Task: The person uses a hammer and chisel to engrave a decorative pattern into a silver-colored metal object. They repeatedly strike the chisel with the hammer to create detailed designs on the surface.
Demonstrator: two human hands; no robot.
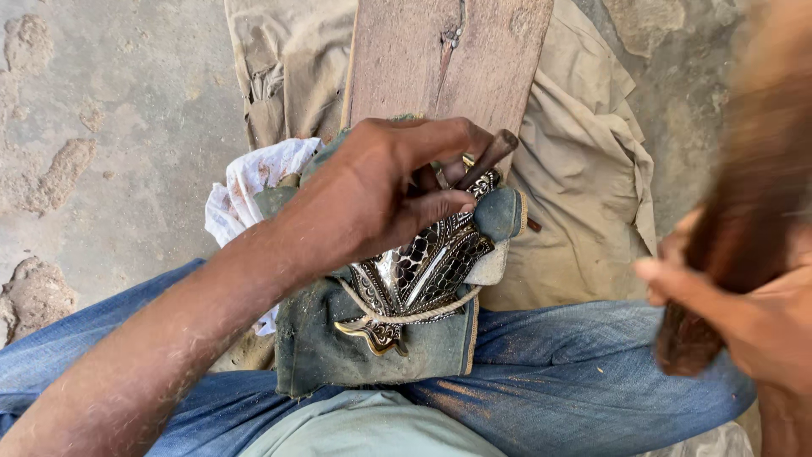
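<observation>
Far left: bare concrete floor (110, 127), pitted and patchy. Person sits over it in blue jeans (575, 381), seen from above. A white rag (245, 182) with reddish stains pokes out just left of the lap work. Left hand (381, 190) comes in from lower left, fingers clenched around a thin dark punch (486, 159), tip pressed down onto the metal piece (419, 275). That piece is a silver, scale-patterned ornament with a brass hooked end, lying on a folded denim pad (372, 355) on the lap, tied down by a pale cord (423, 315) looping across its lower part. Behind the pad, a wooden plank (448, 59) runs away from the person, resting on a tan cloth (584, 186) spread over the floor. Far right: right hand (736, 313), heavily motion-blurred, is raised well apart from the piece, closed around a dark brown wooden mallet (744, 203); its shape is too smeared to tell more.
</observation>
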